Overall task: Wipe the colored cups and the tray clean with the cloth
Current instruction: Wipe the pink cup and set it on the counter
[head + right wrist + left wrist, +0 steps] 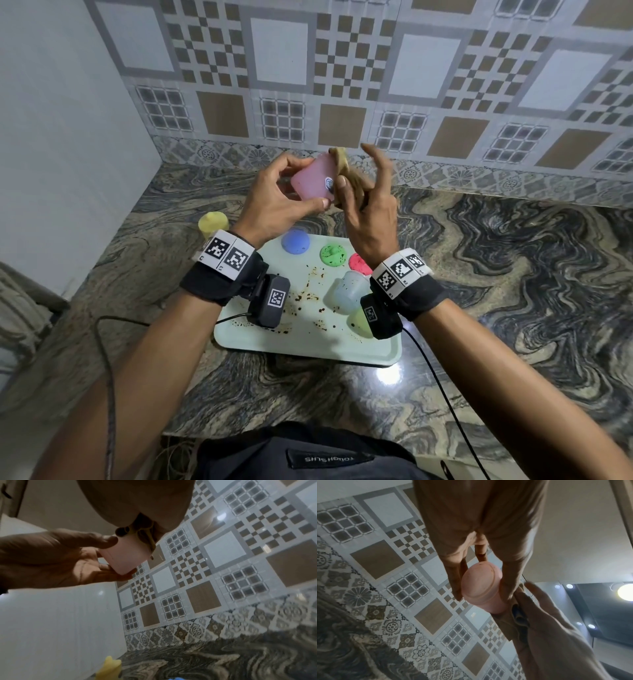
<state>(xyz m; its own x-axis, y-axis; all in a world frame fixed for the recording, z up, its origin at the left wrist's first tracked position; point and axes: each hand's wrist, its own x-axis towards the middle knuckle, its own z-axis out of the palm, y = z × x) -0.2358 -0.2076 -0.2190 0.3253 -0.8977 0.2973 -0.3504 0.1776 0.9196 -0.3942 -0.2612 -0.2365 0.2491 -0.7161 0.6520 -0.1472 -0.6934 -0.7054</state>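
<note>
I had the pink cup [313, 181] held in the air above the tray [310, 346], my left hand [274, 202] pinching it by base and rim. It looked light, rigid and slick. My right hand [368, 212] clutched the tan cloth [346, 171] against its mouth. The cup's inside was hidden.

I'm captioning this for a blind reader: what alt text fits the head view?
Left hand holds a pink cup while the right hand wipes it with a tan cloth. Below, a stained pale tray carries several upturned cups; a yellow cup stands beside it.
</note>
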